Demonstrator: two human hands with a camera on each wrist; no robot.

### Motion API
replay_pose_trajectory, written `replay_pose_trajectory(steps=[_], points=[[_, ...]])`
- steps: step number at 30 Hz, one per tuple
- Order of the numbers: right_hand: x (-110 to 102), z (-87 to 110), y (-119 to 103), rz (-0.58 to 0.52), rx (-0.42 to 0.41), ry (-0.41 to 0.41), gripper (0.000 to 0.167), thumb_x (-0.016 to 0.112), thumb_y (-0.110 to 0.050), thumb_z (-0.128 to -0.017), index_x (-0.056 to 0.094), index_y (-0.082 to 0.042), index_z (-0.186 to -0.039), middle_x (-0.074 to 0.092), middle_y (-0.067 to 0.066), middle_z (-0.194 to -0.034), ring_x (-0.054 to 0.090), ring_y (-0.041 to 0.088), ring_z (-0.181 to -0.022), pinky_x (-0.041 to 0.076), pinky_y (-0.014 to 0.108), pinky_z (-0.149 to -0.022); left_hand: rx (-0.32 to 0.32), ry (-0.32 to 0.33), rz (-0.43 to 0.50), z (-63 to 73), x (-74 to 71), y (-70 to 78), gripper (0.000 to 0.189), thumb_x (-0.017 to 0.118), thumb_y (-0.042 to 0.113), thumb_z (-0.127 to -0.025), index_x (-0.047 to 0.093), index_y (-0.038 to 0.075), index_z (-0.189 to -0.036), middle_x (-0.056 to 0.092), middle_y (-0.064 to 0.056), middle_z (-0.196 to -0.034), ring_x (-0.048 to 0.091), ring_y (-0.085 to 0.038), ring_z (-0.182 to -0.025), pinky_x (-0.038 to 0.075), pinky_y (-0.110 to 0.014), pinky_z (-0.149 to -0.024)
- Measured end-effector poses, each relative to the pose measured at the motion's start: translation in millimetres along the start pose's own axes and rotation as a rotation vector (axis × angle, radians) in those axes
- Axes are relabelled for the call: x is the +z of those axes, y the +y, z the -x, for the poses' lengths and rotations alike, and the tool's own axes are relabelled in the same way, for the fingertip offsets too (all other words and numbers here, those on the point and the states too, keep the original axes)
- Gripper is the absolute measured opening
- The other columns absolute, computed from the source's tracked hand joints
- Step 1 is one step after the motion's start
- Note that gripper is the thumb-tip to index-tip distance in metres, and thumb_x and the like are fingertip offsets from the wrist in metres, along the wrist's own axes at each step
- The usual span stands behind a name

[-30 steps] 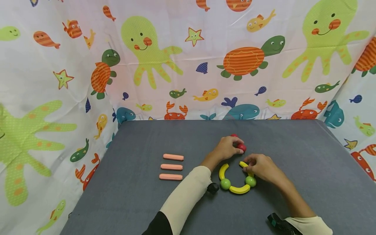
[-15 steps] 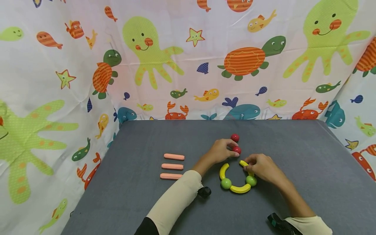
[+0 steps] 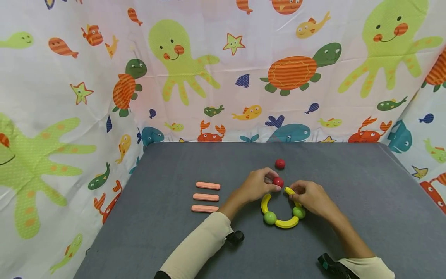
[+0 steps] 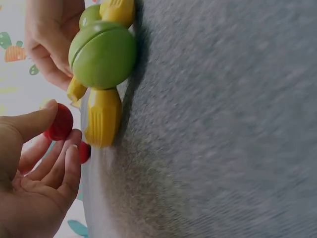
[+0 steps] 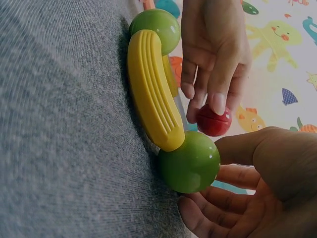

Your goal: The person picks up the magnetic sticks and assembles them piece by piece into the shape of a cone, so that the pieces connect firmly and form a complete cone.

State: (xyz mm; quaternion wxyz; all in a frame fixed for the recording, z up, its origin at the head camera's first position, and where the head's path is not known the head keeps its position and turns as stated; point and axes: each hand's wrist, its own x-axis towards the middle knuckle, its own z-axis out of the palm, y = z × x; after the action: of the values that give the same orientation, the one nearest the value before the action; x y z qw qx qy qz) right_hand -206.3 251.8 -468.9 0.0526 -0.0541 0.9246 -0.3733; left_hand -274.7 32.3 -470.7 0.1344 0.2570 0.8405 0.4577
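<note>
My left hand [image 3: 257, 185] pinches a red ball [image 3: 278, 182] between thumb and fingers, just behind the gap in a ring of toy pieces. In the left wrist view the red ball [image 4: 62, 121] shows at the thumb tip. My right hand [image 3: 311, 197] pinches the right-hand yellow curved piece [image 3: 289, 190], whose far end pokes out past the fingers. That piece meets a green ball [image 3: 299, 212]. A front yellow curved piece [image 3: 287, 223] links it to another green ball [image 3: 270, 217], from which a left yellow curved piece [image 3: 265, 202] rises.
Behind the left hand a second red ball [image 3: 280, 164] lies on the grey cloth-covered table [image 3: 167, 240]. To the left, three pink sticks [image 3: 206, 197] lie in a row. A curtain [image 3: 223, 77] printed with sea animals hangs behind the table and along both sides.
My left hand has drawn the red ball away from the second one, nearer to me and slightly left, toward the ring's gap. My right hand has kept its hold on the yellow piece.
</note>
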Motion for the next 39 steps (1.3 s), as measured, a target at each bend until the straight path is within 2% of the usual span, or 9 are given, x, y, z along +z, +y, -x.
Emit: replay_pose_trajectory(steps=[5,8,13,18,24,30,39], points=[[1,-1.2,0,0.002,0.002,0.018,0.021,0.076,-0.014,-0.094,0.075,-0.003,-0.113,0.070,0.004,-0.089,0.059,0.018,-0.075,0.050,0.031,-0.063,0.031,-0.022,-0.058,7.4,1.6,-1.5,0.045,0.081,0.023,-0.097,0.069,0.012,-0.138,0.069,-0.001,-0.122,0.069,-0.009,-0.106,0.056,-0.018,-0.082],[1,-1.7,0,0.000,0.005,0.029,0.022,0.077,-0.014,-0.094,0.075,-0.004,-0.113,0.071,0.004,-0.090,0.060,0.018,-0.076,0.050,0.031,-0.063,0.042,-0.017,-0.079,10.8,2.7,-2.7,0.041,0.081,0.023,-0.096,0.072,0.015,-0.136,0.070,0.000,-0.121,0.070,-0.010,-0.107,0.055,-0.018,-0.082],[1,-1.5,0,0.001,-0.003,0.046,0.021,0.078,-0.013,-0.094,0.076,-0.005,-0.113,0.073,0.004,-0.091,0.061,0.017,-0.078,0.050,0.031,-0.063,0.046,0.009,-0.067,13.5,6.1,-6.4,0.039,0.081,0.019,-0.096,0.072,0.011,-0.134,0.076,0.001,-0.118,0.069,-0.006,-0.102,0.053,-0.017,-0.083],[1,-1.7,0,0.008,-0.016,0.051,0.022,0.079,-0.015,-0.094,0.077,-0.006,-0.114,0.073,0.003,-0.092,0.061,0.016,-0.078,0.050,0.031,-0.064,0.062,0.013,-0.066,15.3,8.2,-9.7,0.036,0.080,0.018,-0.097,0.073,0.010,-0.132,0.076,0.000,-0.116,0.068,-0.003,-0.099,0.053,-0.017,-0.084],[3,-1.2,-1,-0.003,-0.028,0.044,0.021,0.079,-0.015,-0.095,0.078,-0.007,-0.115,0.073,0.003,-0.091,0.061,0.017,-0.078,0.051,0.030,-0.063,0.077,-0.004,-0.082,18.1,9.2,-10.6,0.037,0.079,0.019,-0.098,0.073,0.010,-0.133,0.070,-0.003,-0.115,0.069,-0.008,-0.104,0.053,-0.017,-0.086],[4,-1.5,-2,-0.006,-0.029,0.038,0.020,0.079,-0.014,-0.096,0.078,-0.007,-0.114,0.073,0.004,-0.092,0.062,0.018,-0.079,0.051,0.029,-0.063,0.080,0.001,-0.090,19.5,9.3,-11.2,0.039,0.078,0.018,-0.098,0.073,0.009,-0.136,0.071,-0.004,-0.117,0.070,-0.011,-0.105,0.052,-0.018,-0.087],[3,-1.5,-2,0.004,-0.033,0.029,0.020,0.078,-0.013,-0.096,0.078,-0.006,-0.114,0.072,0.004,-0.092,0.061,0.019,-0.081,0.051,0.031,-0.065,0.073,0.011,-0.065,18.0,10.4,-13.7,0.040,0.078,0.016,-0.098,0.071,0.008,-0.137,0.070,-0.006,-0.125,0.071,-0.011,-0.108,0.053,-0.016,-0.084]])
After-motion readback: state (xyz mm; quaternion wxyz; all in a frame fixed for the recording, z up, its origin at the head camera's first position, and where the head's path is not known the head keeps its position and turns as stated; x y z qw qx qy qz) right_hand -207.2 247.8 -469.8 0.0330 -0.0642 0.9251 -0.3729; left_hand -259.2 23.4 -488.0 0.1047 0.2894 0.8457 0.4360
